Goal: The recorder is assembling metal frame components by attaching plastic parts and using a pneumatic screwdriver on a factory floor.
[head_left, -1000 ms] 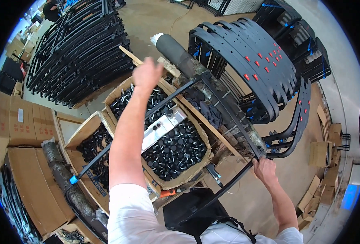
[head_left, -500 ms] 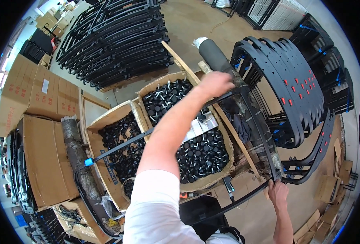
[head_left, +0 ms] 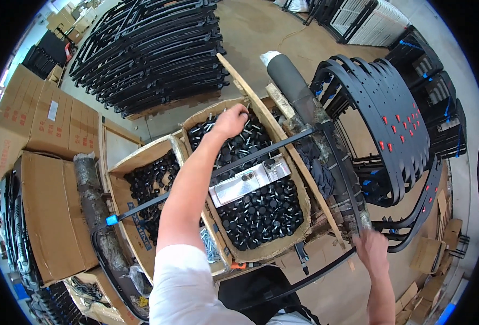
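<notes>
My left hand (head_left: 231, 121) reaches into the upper part of a cardboard box of black round-headed knobs with metal bolts (head_left: 261, 212). Its fingers are curled in among the knobs, and whatever they hold is hidden. A black tube frame (head_left: 272, 147) lies across the boxes, with a blue cap (head_left: 112, 220) on its left end. Over the frame's near right corner my right hand (head_left: 370, 247) is closed and slightly blurred. It covers that corner, so what its fingers grip there does not show.
A silver metal bracket (head_left: 239, 187) rests on the knobs. Left of it is a box of black plastic caps (head_left: 146, 184). A wooden strip (head_left: 310, 183) and a wrapped roll (head_left: 289, 76) run alongside. Curved black frames (head_left: 380, 108) stand right; stacked black frames (head_left: 153, 54) lie behind.
My left hand has left the frame's far corner and moved left, into the box of knobs. The right hand has shifted up over the near corner. The view has moved slightly.
</notes>
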The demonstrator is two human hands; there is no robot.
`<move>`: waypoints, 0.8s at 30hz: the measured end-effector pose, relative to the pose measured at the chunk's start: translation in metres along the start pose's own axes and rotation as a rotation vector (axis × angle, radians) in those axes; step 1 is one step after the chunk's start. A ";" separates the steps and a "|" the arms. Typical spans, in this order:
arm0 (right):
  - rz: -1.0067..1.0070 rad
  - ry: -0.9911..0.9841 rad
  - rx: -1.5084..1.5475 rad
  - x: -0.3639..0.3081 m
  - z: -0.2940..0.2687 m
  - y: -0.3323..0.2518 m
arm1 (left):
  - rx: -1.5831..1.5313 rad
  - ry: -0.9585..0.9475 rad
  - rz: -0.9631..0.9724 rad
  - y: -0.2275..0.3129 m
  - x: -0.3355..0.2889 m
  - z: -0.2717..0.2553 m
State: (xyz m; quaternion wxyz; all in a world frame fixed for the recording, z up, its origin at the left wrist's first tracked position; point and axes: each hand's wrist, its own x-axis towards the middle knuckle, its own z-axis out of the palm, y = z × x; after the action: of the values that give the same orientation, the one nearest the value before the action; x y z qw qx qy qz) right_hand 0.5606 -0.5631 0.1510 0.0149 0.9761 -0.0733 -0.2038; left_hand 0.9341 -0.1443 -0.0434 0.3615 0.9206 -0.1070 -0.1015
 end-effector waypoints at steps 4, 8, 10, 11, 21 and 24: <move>-0.570 0.430 0.392 0.104 -0.043 -0.129 | -0.609 0.192 -0.111 0.030 -0.127 -0.053; -0.716 0.449 0.356 0.241 -0.043 -0.270 | -0.510 0.275 -0.126 0.061 -0.297 -0.061; -0.570 0.363 0.183 0.316 -0.015 -0.322 | -0.615 0.082 -0.290 0.083 -0.372 -0.052; -0.477 0.256 0.102 0.343 -0.003 -0.349 | -0.640 0.115 -0.281 0.087 -0.408 -0.038; -0.344 0.211 0.065 0.383 0.000 -0.381 | -0.651 0.048 -0.367 0.089 -0.528 0.021; -0.710 0.079 0.198 0.269 -0.049 -0.409 | -0.709 0.021 -0.467 0.078 -0.528 0.010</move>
State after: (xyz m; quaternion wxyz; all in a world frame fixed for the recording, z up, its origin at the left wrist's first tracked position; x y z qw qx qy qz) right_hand 0.8802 -0.1986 0.0651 -0.1484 0.9446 0.2514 -0.1502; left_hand 0.4171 -0.0641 0.0604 0.6241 0.7397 0.1498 -0.2020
